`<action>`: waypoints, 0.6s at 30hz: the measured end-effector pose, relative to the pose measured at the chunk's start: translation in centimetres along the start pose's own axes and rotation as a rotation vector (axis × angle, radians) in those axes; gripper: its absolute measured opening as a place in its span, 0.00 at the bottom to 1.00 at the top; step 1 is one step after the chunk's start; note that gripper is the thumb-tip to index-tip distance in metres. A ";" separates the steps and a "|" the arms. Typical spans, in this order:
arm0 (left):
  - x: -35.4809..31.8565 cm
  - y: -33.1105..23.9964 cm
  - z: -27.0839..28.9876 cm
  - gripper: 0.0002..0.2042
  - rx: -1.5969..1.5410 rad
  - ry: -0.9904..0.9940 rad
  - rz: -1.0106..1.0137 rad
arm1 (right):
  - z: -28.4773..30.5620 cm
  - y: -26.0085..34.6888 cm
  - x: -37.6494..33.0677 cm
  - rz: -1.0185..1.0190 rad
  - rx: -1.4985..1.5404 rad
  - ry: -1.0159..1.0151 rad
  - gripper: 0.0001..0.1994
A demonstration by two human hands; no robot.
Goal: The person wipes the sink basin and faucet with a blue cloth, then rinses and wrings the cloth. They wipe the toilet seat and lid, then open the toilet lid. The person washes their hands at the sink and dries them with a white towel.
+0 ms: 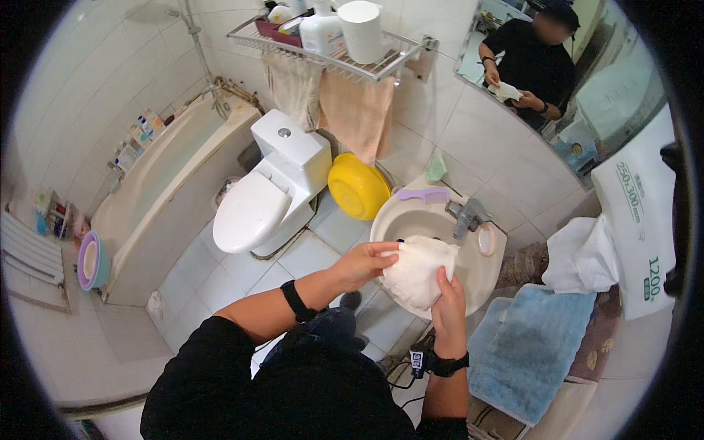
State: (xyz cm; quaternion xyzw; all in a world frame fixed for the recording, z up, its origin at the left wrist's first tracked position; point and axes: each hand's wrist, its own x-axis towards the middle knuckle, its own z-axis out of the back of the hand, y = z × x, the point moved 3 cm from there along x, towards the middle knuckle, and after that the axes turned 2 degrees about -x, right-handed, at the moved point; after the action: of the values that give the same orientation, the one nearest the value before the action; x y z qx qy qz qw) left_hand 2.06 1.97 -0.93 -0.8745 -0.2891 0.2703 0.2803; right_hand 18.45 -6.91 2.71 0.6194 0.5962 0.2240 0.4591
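While both hands (411, 282) grip it, the white cloth (418, 268) hangs above the sink (411, 216).

Home bathroom: white toilet (268, 194), bathtub (165, 183) along tiled wall, washbasin (411, 220) with tap (466, 215), wall mirror (587, 81), towel shelf (330, 55).

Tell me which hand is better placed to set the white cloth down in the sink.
Probably the left hand. It grips the white cloth at its upper edge, right over the sink bowl. The right hand pinches the cloth's lower part from nearer the body, at the sink's front rim.
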 end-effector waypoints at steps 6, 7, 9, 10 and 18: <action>-1.0 -4.4 2.1 0.22 0.225 -0.131 -0.262 | -2.2 -1.3 2.4 0.061 -0.201 -0.079 0.15; -0.7 -4.8 2.3 0.24 0.242 -0.108 -0.221 | -2.2 -0.7 3.0 0.060 -0.245 -0.081 0.15; 0.0 -5.6 2.8 0.28 0.280 -0.058 -0.133 | -2.8 -0.2 4.1 0.049 -0.255 -0.057 0.15; 0.5 -6.1 3.0 0.29 0.256 -0.022 -0.155 | -3.4 0.1 4.8 0.042 -0.220 -0.027 0.16; 3.1 -14.4 5.5 0.36 0.153 0.145 -0.196 | -8.2 2.6 12.0 0.180 -0.332 0.110 0.20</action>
State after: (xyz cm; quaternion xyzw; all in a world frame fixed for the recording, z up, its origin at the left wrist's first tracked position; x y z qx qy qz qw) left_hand -4.39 15.58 3.52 -0.8355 -0.3305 0.1991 0.3914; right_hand 15.36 7.21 5.61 0.5728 0.5172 0.3930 0.4999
